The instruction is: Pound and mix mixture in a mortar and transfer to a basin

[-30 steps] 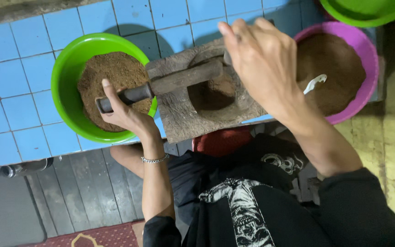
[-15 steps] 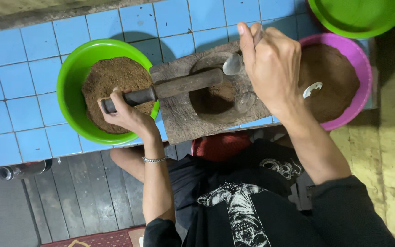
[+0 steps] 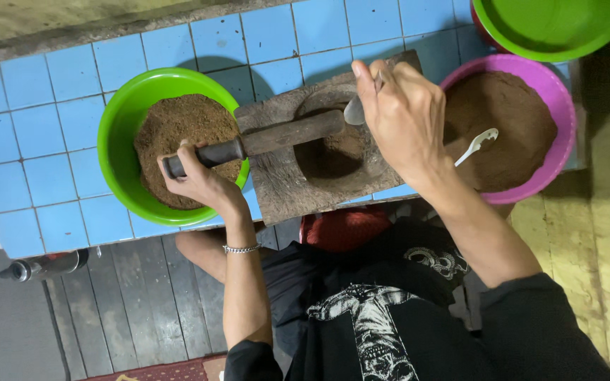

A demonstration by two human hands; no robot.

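Fingers of our left hand point(image 3: 195, 176) wrap the pestle point(image 3: 262, 142), lying across the wooden mortar point(image 3: 298, 190), long axis eight to two o'clock. Our right hand point(image 3: 400, 116) pinches a spoon point(image 3: 356, 109) over the hollow.

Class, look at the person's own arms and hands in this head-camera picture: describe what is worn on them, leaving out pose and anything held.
Both forearms are bare. The left hand has a thin silver chain bracelet at the wrist. The right hand shows no ring or band. Dark black sleeves cover the upper arms, pushed up near the elbows, matching a black shirt with a white printed design.
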